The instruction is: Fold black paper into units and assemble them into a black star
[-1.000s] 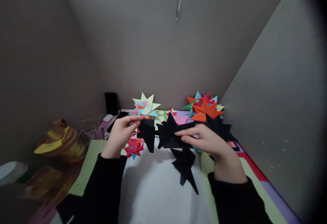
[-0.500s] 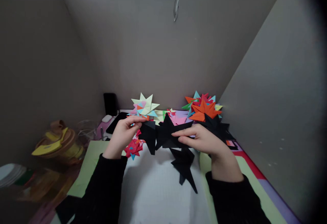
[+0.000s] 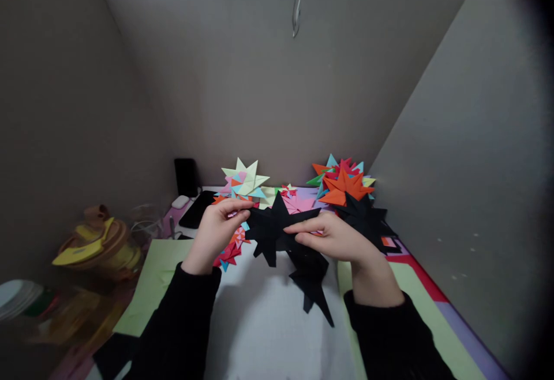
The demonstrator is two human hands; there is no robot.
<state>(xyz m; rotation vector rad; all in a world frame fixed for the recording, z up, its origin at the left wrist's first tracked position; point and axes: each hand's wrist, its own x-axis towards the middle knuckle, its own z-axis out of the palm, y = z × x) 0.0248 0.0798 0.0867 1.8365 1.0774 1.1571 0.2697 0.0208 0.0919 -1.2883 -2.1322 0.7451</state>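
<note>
Between my two hands is a black folded-paper star (image 3: 274,224), held up over the white work surface (image 3: 272,316). My left hand (image 3: 220,227) pinches its left side between thumb and fingers. On its right side, my right hand (image 3: 329,235) grips the paper, with the index finger lying across the front. Whether the pieces in the star are joined or only overlap, I cannot tell. Below my right hand lie more black folded-paper pieces (image 3: 314,287) with long points, partly hidden behind the star.
Colourful paper stars (image 3: 344,186) are piled at the back right, with a black star (image 3: 363,218) before them. A pale green star (image 3: 246,179) tops another pile at back left. A phone (image 3: 198,209), a lidded jar (image 3: 101,247) and green paper sheets (image 3: 151,282) are at left.
My left hand has moved right with its black piece. The gap between that piece and the one in my right hand has closed, and the two now overlap as one star shape.
</note>
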